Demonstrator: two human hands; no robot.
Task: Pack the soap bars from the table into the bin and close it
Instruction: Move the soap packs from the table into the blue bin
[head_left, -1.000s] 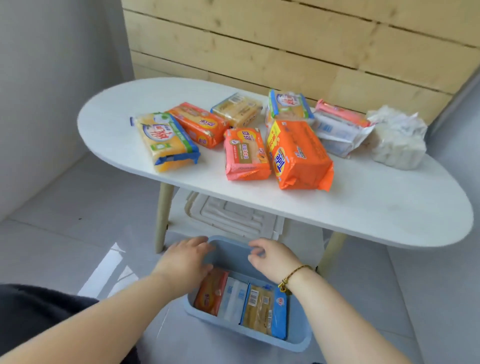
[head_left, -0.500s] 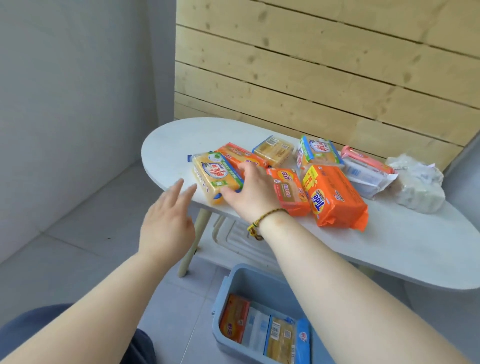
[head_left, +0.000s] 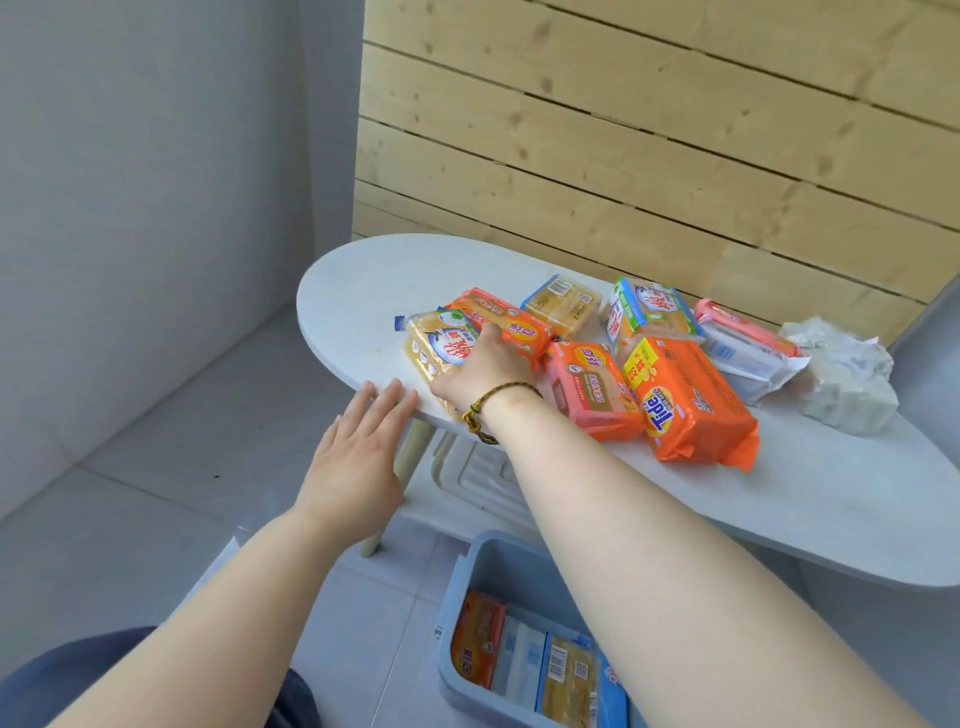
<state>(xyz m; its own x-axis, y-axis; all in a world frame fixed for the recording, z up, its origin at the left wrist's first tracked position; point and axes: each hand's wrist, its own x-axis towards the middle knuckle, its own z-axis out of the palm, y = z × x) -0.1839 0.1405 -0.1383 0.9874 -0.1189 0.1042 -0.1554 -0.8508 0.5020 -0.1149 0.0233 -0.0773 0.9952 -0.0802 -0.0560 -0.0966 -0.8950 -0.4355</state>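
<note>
Several wrapped soap bars lie on the white oval table (head_left: 358, 291). My right hand (head_left: 485, 371) is closed around the yellow bar with the blue-edged wrapper (head_left: 434, 345) at the table's near left edge. An orange bar (head_left: 501, 322) touches it on the right. My left hand (head_left: 358, 462) hovers flat with fingers apart at the table edge, holding nothing. The blue bin (head_left: 485, 558) stands on the floor under my right forearm, with three bars (head_left: 524, 652) standing in it.
Further right on the table lie a pink-orange bar (head_left: 589, 389), an orange Tide pack (head_left: 685, 402), a white-pink bar (head_left: 743, 353) and a clear-wrapped lump (head_left: 841, 379). A white ribbed lid (head_left: 478, 486) rests under the table. A wooden plank wall rises behind.
Both hands rose from the bin to the table. My right hand has closed on the yellow bar, and my left hand has moved up to the table edge.
</note>
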